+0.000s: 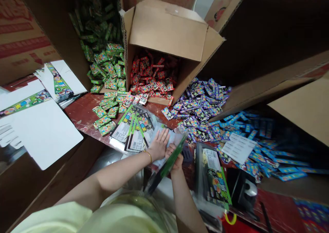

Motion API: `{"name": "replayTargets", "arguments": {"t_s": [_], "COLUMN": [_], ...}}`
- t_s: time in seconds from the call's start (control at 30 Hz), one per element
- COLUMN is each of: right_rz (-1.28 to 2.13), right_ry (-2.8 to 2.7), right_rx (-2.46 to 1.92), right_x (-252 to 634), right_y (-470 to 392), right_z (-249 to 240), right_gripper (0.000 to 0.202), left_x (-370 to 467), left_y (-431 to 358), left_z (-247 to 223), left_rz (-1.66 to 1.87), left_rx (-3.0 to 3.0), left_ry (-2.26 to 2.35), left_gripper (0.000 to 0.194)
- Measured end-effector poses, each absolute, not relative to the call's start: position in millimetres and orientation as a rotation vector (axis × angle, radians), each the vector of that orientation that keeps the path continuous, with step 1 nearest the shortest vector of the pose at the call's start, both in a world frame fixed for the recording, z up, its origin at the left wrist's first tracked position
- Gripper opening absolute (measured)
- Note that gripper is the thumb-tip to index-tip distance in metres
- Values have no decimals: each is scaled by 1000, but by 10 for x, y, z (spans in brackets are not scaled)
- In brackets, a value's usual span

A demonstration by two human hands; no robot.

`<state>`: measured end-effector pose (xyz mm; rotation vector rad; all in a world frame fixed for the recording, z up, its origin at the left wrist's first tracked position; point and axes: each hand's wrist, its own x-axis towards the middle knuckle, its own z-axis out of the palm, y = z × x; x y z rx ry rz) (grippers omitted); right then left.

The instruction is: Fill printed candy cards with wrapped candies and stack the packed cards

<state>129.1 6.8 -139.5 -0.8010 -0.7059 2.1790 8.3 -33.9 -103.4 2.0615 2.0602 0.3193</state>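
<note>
My left hand [158,145] lies with its fingers stretched out over clear plastic [164,126] at the table's front edge. Beside it, my right hand [178,159] is closed around a green and black printed bag [171,161], which is tilted and seen nearly edge-on. What the bag contains is hidden. Left of my hands, several printed bags [137,126] with green strips and white label panels overlap on the table. To the right lies another stack of printed bags [213,178] in clear plastic.
Small packets lie in heaps: green [110,66], red [151,77], purple [202,101] and blue [267,154]. An open cardboard box [169,30] surrounds the red ones. White printed cards [53,130] are stacked at left. A black device [243,190] stands at right.
</note>
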Motion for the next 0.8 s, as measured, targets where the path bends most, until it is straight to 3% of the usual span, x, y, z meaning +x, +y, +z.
{"name": "replayTargets", "arguments": {"t_s": [0.1,0.2,0.3,0.53,0.7,0.8], "right_rz": [2137,2106,2108,2186,2213,2217], "right_ry": [-645,-607,-592,-571,-560,-548], "right_rx": [-769,-765,-785,-801,-805,-812], "right_x": [1411,1511,1550,1492,1449,1439], "right_y": [97,140,158,122,121,124], "right_z": [-1386,-1379,-1387,-1379,-1343,-1340], "right_gripper": [24,26,24,26,31,32], "left_x": [251,264,33,-525,-395,-395], "left_y": [-335,-282,-174,276,602,728], "left_z": [-1092,-1022,-868,-681,-641,-577], "left_rz": [454,719,896,692,537,513], "left_rx": [2086,2049,1900,1604,1476,1411], "left_ry": [1925,1746,1880,2255,2232,2143], "left_gripper": [70,50,38,27,42,39]}}
